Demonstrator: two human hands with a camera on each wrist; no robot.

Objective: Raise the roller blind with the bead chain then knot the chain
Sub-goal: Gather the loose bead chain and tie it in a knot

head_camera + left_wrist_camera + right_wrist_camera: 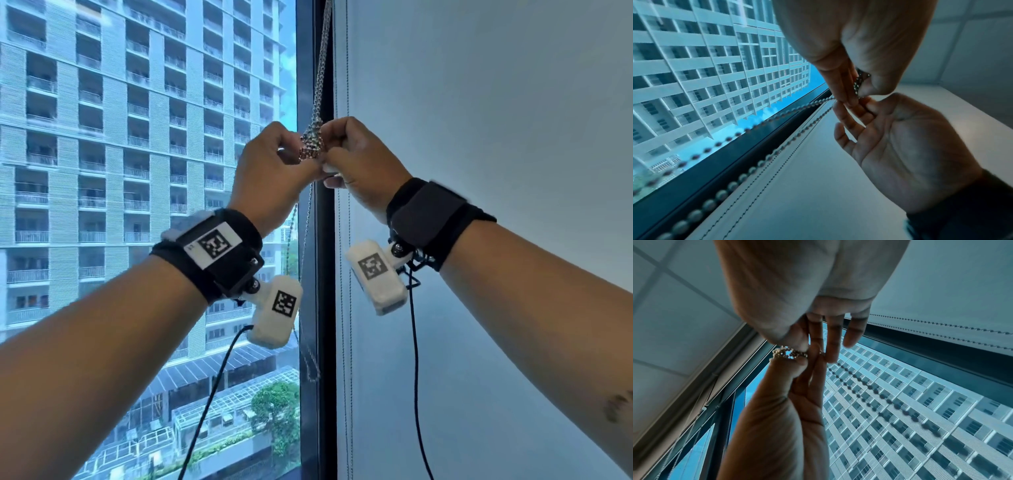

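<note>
From the head camera, both hands are raised in front of the dark window frame (323, 274), meeting at a bunched clump of the bead chain (311, 144). The left hand (270, 174) and the right hand (363, 161) each have fingers curled in, pinching the clump from either side, presumably to keep the forming knot from slipping while it is worked tight; the chain runs taut upward from there and its slack loop hangs below. The window pane to the left is uncovered, so the blind there looks already raised. In the left wrist view, the left hand (869, 48) nips beads between thumb and fingertips, while the right hand (910, 146) pinches with thumb and forefinger, its other fingers spread loose. The right wrist view shows the knotted tangle (789, 353) wedged between both thumbs, two strands trailing away toward the glass.
</note>
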